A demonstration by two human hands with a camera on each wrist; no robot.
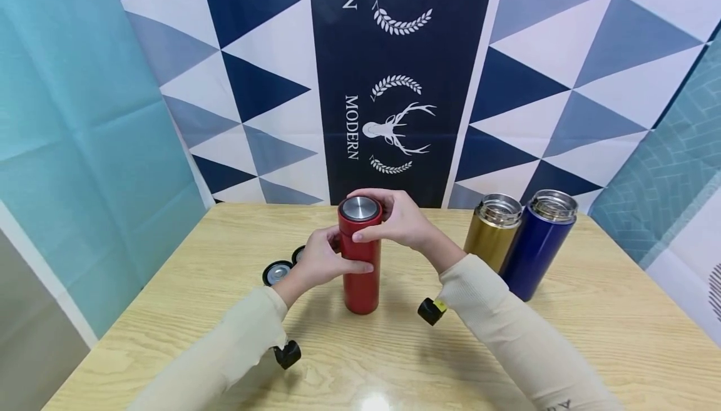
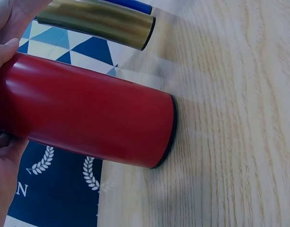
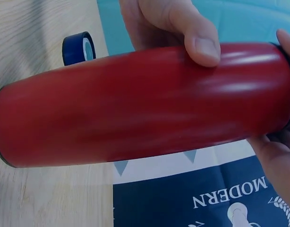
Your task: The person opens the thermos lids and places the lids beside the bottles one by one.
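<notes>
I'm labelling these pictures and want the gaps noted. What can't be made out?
- Head: the red bottle's inside, covered by its steel-topped lid.
- Head: most of the farther loose lid, behind the left hand.
- Head: the full print on the right sleeve, cut off by the bottom edge.
- Right wrist: part of the right hand, cut off by the right edge.

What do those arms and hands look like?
The long cream fabric left sleeve matches the cream right sleeve, which bears a dark mark. Left hand and right hand are gloveless. A small black block shows by the left cuff, another black block with a yellow patch by the right.
</notes>
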